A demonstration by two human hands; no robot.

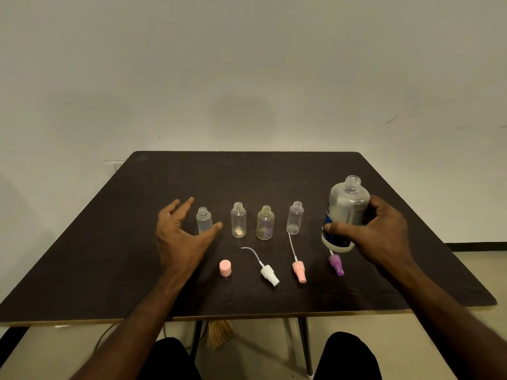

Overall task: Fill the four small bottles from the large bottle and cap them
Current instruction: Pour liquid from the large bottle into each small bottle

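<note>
a: across the lower half of the frame lies the dark table (247,174), biggest thing in view. what's on it?

b: at right of centre, the large bottle (346,212), uncapped, with the right hand (384,234) clamped round its lower body. it leans a little and its base looks at or just off the tabletop; i can't tell which.

a: and the other hand?

b: the left hand (181,234) is spread wide, fingers apart, cupped round the frosted small bottle (204,220) at left of centre without gripping it.

a: the rest of the row?

b: three more open small bottles stand rightward: a clear one (238,220), a yellowish one (265,222), another clear one (295,218). all look empty or nearly so.

a: smaller bits?

b: below the row lie a white spray top (269,272), a pink spray top (299,271), a purple spray top (336,264) and a pink cap (225,267).

a: what might go wrong?

b: i'd judge spilling. the necks are narrow, so a quick tilt of the wide-mouthed bottle would overshoot. the light bottles could tip if nudged, and the purple top sits just under the big bottle, where it could get knocked.
</note>
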